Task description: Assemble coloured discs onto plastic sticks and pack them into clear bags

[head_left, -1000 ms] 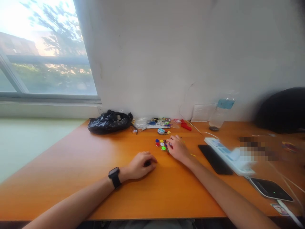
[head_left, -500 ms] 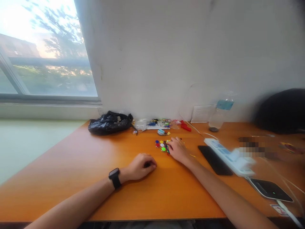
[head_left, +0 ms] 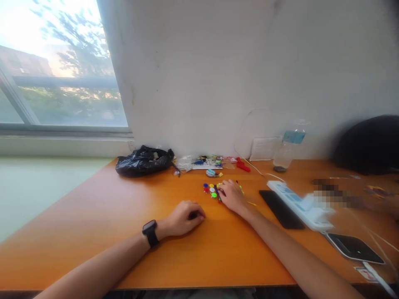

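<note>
Small round coloured pieces (head_left: pixel 212 189), in blue, red, yellow, white and green, lie in a cluster towards the back of the wooden table. Against their right side is my right hand (head_left: pixel 230 195), palm down, its fingers bent onto thin dark and coloured strips (head_left: pixel 217 193). Exactly what the fingertips pinch is hidden. My left hand (head_left: pixel 184 218) rests on its side nearer the table's front, fingers curled towards the thumb around a dark hollow, with nothing visible in it. A black watch (head_left: pixel 150 232) is on that wrist.
Along the wall lie a black plastic bag (head_left: pixel 143 162), small packets (head_left: pixel 207 161) and a red object (head_left: pixel 242 165). Rightwards are a black phone-like slab (head_left: pixel 280 209), a white power strip (head_left: pixel 293 201), a charging device (head_left: pixel 355 248) and a bottle (head_left: pixel 288 149).
My right hand has shifted very slightly, and more green pieces show beyond its right side. My left hand has stayed in place.
</note>
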Tool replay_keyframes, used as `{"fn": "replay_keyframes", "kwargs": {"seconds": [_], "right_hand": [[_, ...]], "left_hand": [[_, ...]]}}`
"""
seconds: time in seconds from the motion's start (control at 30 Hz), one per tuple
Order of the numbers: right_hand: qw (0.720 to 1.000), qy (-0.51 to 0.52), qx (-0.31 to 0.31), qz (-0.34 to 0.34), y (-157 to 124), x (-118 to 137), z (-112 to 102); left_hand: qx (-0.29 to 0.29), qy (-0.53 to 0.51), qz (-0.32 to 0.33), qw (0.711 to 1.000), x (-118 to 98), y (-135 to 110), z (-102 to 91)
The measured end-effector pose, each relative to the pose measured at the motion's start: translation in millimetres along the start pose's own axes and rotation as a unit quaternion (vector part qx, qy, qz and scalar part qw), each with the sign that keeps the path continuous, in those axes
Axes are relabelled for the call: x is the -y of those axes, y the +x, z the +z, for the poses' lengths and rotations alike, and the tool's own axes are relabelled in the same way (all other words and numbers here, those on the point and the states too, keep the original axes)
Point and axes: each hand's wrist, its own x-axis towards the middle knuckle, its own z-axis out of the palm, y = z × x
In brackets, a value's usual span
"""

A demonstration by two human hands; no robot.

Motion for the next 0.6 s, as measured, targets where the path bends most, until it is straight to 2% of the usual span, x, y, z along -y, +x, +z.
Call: {"fn": "replay_keyframes", "kwargs": {"seconds": [0.27, 0.6], "right_hand": [[1.000, 0.002, 0.004, -0.002, 0.4, 0.1, 1.7], [1.000, 0.014, -0.023, 0.007, 2.6, -1.9, 0.5]], "left_hand": [[0.001, 0.000, 0.003, 1.000, 0.6, 0.8, 0.7], [0.004, 0.008, 0.002, 1.000, 1.0, 0.4, 2.3]]}}
